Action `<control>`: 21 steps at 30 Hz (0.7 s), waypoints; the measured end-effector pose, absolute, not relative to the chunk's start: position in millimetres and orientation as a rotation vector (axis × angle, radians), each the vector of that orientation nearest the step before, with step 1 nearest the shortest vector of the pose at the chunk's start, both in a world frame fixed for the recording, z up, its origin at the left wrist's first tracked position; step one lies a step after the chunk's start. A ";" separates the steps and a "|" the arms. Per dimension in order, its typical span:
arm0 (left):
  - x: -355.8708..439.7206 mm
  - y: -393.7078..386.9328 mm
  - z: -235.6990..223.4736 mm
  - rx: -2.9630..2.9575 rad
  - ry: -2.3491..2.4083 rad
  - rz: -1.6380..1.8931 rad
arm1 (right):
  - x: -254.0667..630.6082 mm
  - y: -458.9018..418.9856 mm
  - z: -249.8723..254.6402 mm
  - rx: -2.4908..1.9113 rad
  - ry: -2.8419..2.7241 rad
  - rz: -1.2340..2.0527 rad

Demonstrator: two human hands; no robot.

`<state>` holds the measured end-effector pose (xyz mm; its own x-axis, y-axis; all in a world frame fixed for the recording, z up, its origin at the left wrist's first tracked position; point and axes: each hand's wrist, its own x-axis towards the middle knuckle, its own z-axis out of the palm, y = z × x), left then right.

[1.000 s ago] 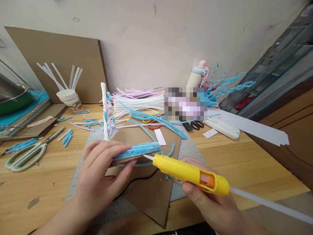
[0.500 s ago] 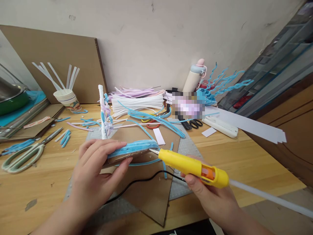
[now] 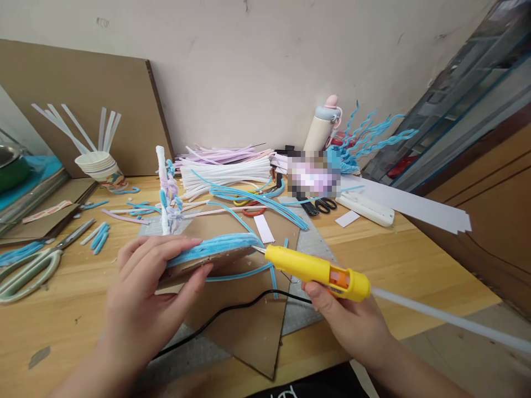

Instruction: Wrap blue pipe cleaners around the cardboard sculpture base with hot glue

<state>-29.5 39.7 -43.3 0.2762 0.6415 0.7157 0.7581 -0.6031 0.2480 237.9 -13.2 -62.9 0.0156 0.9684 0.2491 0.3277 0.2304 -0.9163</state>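
Note:
My left hand (image 3: 153,287) pinches a cardboard piece (image 3: 207,262) between thumb and fingers, holding it tilted above the table. Blue pipe cleaners (image 3: 219,245) lie side by side along its upper face. In my right hand (image 3: 348,315) is a yellow hot glue gun (image 3: 307,265) with a long glue stick (image 3: 440,315) poking out of its back. The gun's metal nozzle meets the right end of the piece, at the cardboard edge under the pipe cleaners. A loose blue pipe cleaner (image 3: 238,275) trails behind the piece.
A black cord (image 3: 232,307) crosses the cardboard sheet (image 3: 253,331) below my hands. Green-handled scissors (image 3: 33,271) lie at left, near paper cups (image 3: 102,166) holding glue sticks. White pipe cleaners (image 3: 228,174), a bottle (image 3: 319,127) and a white power strip (image 3: 367,210) are farther back.
The whole view has shifted, so things appear further left. Both hands keep their grips, and the glue gun's nozzle stays at the right end of the cardboard piece.

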 end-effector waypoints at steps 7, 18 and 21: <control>-31.0 40.6 -42.1 -2.387 -1.307 -1.242 | 237.6 -12.3 -64.7 -1.334 -1.451 0.799; -29.3 40.4 -40.8 -2.385 -1.384 -1.233 | 238.0 -7.8 -66.7 -1.401 -1.486 0.772; -29.4 39.4 -40.0 -2.388 -1.419 -1.238 | 238.3 -9.2 -69.6 -1.422 -1.467 0.764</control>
